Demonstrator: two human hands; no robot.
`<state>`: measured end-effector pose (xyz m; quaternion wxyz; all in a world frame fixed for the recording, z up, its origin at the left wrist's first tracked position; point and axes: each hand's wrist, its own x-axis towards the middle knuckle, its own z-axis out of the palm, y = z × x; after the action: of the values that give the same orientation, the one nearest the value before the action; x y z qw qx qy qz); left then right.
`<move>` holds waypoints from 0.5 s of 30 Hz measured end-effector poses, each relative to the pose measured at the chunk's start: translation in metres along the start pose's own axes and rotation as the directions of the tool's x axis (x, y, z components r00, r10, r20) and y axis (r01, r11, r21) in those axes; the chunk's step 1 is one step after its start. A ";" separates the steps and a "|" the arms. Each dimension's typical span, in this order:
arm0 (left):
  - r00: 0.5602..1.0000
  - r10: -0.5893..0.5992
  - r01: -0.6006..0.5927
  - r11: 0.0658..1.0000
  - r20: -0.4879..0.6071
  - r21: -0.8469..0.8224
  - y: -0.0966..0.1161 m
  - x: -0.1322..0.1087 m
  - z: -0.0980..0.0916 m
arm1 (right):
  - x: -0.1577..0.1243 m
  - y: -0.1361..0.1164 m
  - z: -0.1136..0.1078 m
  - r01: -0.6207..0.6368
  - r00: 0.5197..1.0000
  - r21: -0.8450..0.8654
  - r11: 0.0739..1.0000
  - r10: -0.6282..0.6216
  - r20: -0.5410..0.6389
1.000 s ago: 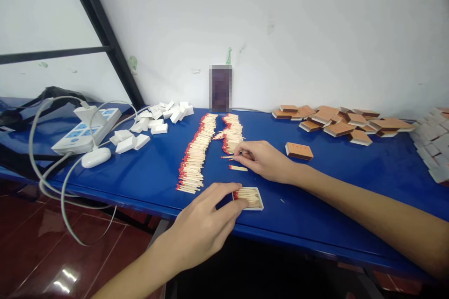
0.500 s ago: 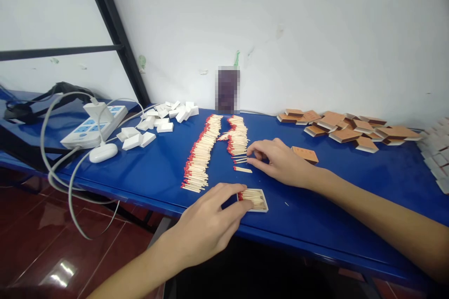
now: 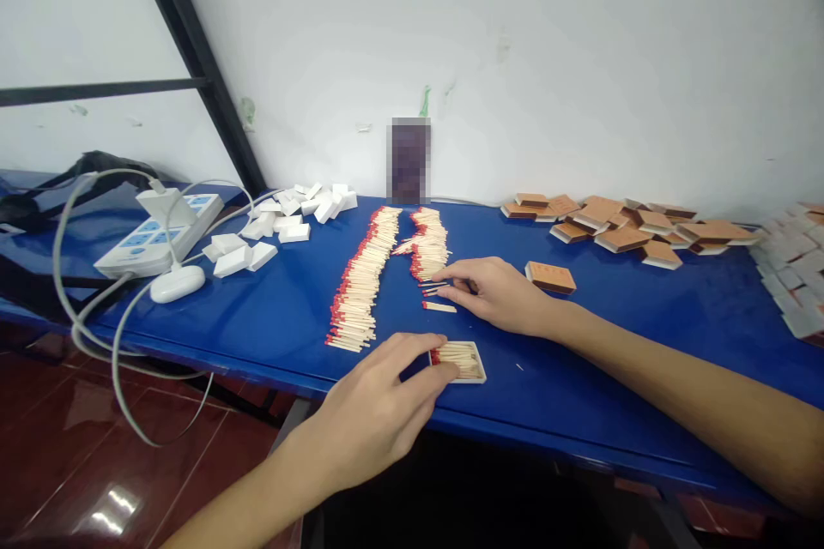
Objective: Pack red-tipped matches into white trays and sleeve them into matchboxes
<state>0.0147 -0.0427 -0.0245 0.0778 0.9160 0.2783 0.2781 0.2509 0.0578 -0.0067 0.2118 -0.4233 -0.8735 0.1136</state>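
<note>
My left hand (image 3: 379, 403) rests at the table's front edge, fingertips touching the left end of a white matchbox tray (image 3: 462, 362) partly filled with red-tipped matches. My right hand (image 3: 499, 296) lies palm down further back, fingers curled and pinched at a few loose matches (image 3: 438, 285) at the near end of the right row of matches (image 3: 427, 242). A longer left row of matches (image 3: 362, 279) runs toward the wall. One short bundle of matches (image 3: 440, 307) lies between the hands.
The blue table (image 3: 644, 334) carries white inner trays (image 3: 283, 223) at back left, a power strip (image 3: 154, 232) with grey cables and a white adapter (image 3: 177, 283), brown matchbox sleeves (image 3: 624, 227) at back right, one brown sleeve (image 3: 550, 276) beside my right wrist, and more white trays (image 3: 791, 283) at the far right.
My right hand's fingers have shifted slightly among the loose matches at the row's near end. My left hand stays on the tray. The view swayed a little.
</note>
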 end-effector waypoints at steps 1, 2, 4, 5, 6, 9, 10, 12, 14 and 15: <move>1.000 0.000 0.000 1.000 -0.002 0.002 0.000 0.000 0.000 | 0.001 -0.001 0.000 -0.016 1.000 0.000 1.000 0.016 0.008; 1.000 0.000 0.000 1.000 -0.002 0.002 -0.001 0.000 0.000 | 0.001 -0.002 0.000 -0.029 0.999 0.004 1.000 0.029 0.015; 1.000 -0.005 0.005 1.000 -0.004 0.003 -0.001 -0.001 0.000 | 0.002 -0.004 -0.001 -0.054 0.998 0.029 0.998 0.054 0.020; 1.000 -0.005 0.005 1.000 -0.005 0.003 -0.001 -0.001 0.000 | 0.002 -0.005 -0.001 -0.070 0.997 0.047 0.996 0.069 0.020; 1.000 -0.003 0.003 1.000 -0.005 0.002 -0.001 0.000 0.001 | 0.001 -0.006 -0.001 -0.085 0.996 0.067 0.994 0.084 0.021; 1.000 -0.001 0.001 1.000 -0.008 -0.001 -0.001 0.000 0.001 | -0.001 -0.010 -0.002 -0.118 0.993 0.116 0.986 0.114 0.043; 1.000 -0.003 0.003 1.000 -0.007 -0.003 -0.001 0.000 0.001 | -0.002 -0.011 -0.002 -0.126 0.991 0.131 0.983 0.120 0.054; 1.000 -0.010 0.010 1.000 -0.005 -0.004 -0.001 0.000 0.001 | -0.004 -0.013 -0.003 -0.138 0.989 0.160 0.977 0.128 0.070; 1.000 -0.013 0.013 1.000 0.000 -0.003 -0.001 0.000 0.001 | -0.006 -0.015 -0.004 -0.143 0.989 0.179 0.973 0.132 0.071; 1.000 -0.013 0.013 1.000 0.003 -0.001 -0.001 -0.001 0.001 | -0.007 -0.016 -0.005 -0.142 0.989 0.184 0.973 0.131 0.070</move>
<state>0.0143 -0.0423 -0.0255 0.0807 0.9145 0.2841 0.2764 0.2458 0.0427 0.0020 0.2172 -0.4570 -0.8335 0.2222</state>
